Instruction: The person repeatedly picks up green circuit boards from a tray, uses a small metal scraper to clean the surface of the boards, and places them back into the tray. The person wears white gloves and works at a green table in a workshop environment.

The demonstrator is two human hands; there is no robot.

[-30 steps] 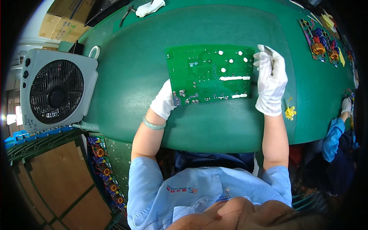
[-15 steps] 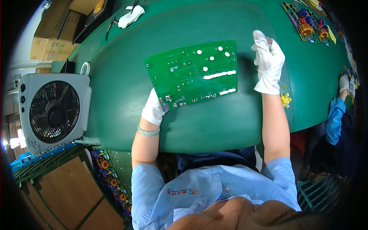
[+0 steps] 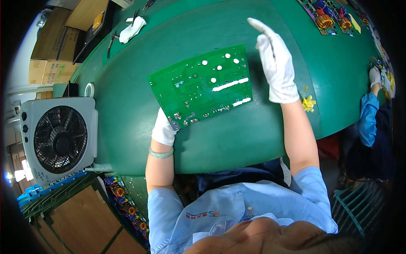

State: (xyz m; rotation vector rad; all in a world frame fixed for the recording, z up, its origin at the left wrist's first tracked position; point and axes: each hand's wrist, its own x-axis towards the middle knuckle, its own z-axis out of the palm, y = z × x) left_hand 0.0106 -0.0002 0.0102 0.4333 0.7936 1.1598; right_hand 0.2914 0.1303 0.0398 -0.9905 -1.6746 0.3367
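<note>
A green circuit board (image 3: pixel 186 89) is held over the green table, solder side up, with several white dots and two white strips on it. Gloved in white, my left hand (image 3: pixel 163 129) grips its near left corner; the fingers are hidden beneath the board. My right hand (image 3: pixel 275 63), also in a white glove, is raised just beyond the board's right edge and does not touch it. One finger stretches out toward the upper left, and nothing shows in this hand.
Yellow scraps (image 3: pixel 308 103) lie right of my right forearm. A grey box fan (image 3: pixel 61 137) stands at the left. Populated circuit boards (image 3: pixel 323 19) sit at the far right. A white cloth (image 3: pixel 133 29) and pliers (image 3: pixel 112 43) lie at the far left. A co-worker's gloved hand (image 3: pixel 374 75) is at the right edge.
My right hand has stretched its finger out and moved left, nearer the board's far right corner. The board stays in my left hand, while the whole view has shifted slightly.
</note>
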